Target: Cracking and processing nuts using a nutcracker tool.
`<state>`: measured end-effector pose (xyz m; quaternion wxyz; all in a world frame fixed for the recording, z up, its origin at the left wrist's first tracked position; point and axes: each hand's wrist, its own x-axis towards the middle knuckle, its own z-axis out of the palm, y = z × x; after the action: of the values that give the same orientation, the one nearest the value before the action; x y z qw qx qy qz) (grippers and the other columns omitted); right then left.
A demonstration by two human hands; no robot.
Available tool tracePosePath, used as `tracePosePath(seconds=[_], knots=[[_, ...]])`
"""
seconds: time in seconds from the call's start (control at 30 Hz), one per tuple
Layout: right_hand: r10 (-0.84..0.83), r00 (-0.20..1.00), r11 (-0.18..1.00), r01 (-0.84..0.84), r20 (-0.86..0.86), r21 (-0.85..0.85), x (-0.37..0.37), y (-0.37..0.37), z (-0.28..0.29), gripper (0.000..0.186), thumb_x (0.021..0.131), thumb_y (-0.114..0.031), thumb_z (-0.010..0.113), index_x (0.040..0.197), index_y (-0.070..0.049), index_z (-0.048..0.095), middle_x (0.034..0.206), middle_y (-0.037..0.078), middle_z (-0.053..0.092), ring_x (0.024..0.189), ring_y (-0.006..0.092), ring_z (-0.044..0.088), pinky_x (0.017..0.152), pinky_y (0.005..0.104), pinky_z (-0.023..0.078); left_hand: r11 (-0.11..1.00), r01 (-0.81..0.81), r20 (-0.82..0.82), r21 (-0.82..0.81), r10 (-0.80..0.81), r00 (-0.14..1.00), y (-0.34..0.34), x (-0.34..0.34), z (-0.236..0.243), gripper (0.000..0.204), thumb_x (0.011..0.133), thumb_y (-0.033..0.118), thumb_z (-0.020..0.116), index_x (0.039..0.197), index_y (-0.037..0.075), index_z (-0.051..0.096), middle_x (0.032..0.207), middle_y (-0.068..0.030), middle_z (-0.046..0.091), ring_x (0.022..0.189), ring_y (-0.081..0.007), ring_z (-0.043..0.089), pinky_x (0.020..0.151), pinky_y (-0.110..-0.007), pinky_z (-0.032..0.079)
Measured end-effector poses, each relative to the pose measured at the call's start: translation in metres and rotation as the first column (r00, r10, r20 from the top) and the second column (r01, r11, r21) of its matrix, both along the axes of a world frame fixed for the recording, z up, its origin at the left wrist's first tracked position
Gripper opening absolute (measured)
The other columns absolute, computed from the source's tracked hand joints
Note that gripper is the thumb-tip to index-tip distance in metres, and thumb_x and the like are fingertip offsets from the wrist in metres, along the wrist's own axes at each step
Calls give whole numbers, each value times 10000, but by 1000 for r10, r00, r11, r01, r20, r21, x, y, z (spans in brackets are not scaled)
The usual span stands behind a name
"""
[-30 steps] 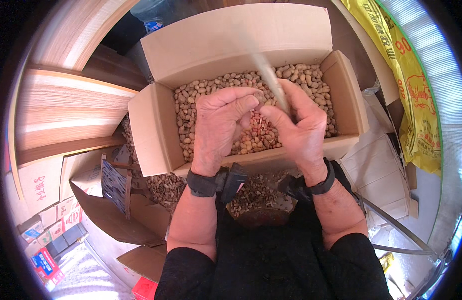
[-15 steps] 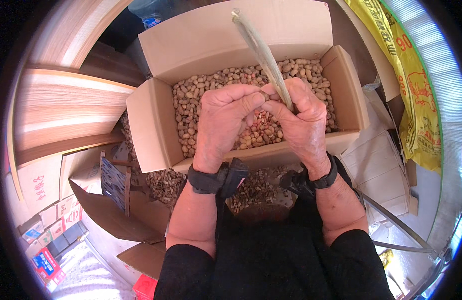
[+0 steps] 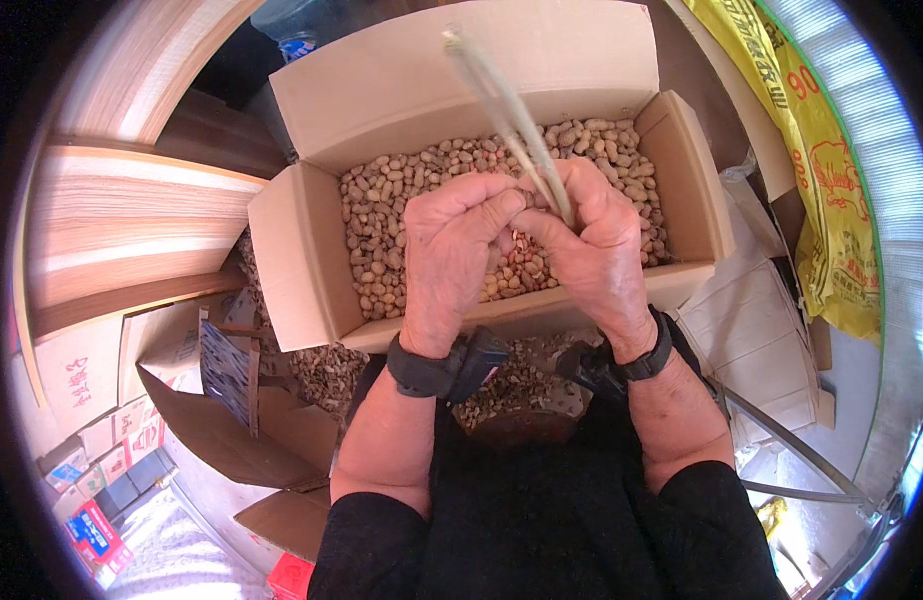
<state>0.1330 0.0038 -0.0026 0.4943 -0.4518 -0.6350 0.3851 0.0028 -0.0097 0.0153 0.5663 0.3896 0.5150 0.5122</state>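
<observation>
As I looked down remotely, an open cardboard box [image 3: 291, 260] lay ahead. Above it, the right hand [image 3: 606, 235] clamped the near end of a pale stick [image 3: 527, 130], long axis slanting forward-left; the left hand [image 3: 449, 225] curled close beside, any grip hidden from me, over peanuts [image 3: 391, 215].

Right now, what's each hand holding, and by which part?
Right hand: long pale stick, by its lower end. Left hand: cannot tell; the pinch is hidden.

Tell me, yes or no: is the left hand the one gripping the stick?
No, the stick rises from the grip of the right hand.
</observation>
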Motion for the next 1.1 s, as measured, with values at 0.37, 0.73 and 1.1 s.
tracePosePath(seconds=[0.37,0.73,1.1], knots=[[1,996,994,8,88,-107,2,-1,9,233,685,-22,689,881,-12,564,751,104,581,674,204,581,621,314,474,996,-6,-11,84,7,1000,-2,3,-12,181,848,133,606,897,-34,657,628,-13,561,529,-50,477,437,-184,356],[7,997,983,7,74,-181,0,-3,7,201,695,-16,681,841,-9,543,719,97,565,670,202,582,590,325,467,996,-44,-14,79,46,999,-6,6,-8,141,841,73,574,883,-28,663,659,-27,583,537,-50,497,438,-171,354],[-69,899,931,-98,-433,-351,-11,-9,11,125,793,45,587,841,-13,488,615,35,547,473,65,496,402,205,412,992,-14,469,-122,70,880,-6,9,-12,173,892,129,536,930,-24,607,596,-23,532,465,-76,479,404,-187,344]])
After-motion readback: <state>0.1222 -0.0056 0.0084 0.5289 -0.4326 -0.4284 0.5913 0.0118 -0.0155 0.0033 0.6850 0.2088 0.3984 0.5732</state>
